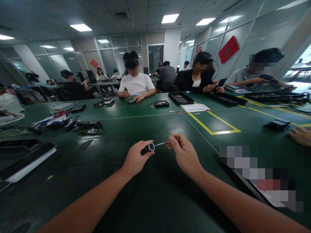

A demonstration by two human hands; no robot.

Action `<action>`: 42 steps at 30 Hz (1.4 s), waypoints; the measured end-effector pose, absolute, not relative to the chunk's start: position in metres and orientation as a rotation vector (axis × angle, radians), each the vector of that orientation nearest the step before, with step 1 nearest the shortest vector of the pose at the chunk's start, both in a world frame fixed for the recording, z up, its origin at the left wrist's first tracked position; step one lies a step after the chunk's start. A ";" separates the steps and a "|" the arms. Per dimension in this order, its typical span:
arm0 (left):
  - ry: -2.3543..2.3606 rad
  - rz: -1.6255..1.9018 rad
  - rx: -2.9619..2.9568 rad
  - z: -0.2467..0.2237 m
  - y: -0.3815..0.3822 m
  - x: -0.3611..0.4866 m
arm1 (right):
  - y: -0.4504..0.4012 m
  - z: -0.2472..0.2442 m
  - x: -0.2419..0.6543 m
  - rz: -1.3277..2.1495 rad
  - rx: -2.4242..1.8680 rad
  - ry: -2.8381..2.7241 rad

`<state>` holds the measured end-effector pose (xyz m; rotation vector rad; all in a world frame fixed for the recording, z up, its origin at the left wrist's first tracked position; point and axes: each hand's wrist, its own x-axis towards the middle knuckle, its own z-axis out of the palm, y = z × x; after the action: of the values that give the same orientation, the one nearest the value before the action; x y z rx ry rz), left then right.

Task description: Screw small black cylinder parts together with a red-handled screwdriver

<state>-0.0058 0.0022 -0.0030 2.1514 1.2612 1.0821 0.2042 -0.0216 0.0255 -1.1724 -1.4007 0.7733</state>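
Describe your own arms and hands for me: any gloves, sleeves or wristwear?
The left hand and right hand are bare, without gloves. The left forearm and right forearm show no sleeves, watch, bracelet, cables or markings within view. Rings: none I can make out.

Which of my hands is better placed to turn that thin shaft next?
Right hand, probably: it pinches the shaft by its reddish end; your left hand grips the dark cylinder.
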 end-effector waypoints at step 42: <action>1.386 0.964 2.305 -0.001 0.000 -0.010 | -0.029 0.027 0.205 0.699 -1.278 -1.581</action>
<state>-0.0097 -0.0003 -0.0010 2.3047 1.3859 0.9639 0.2055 -0.0287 0.0269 -1.2779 -1.5814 0.6990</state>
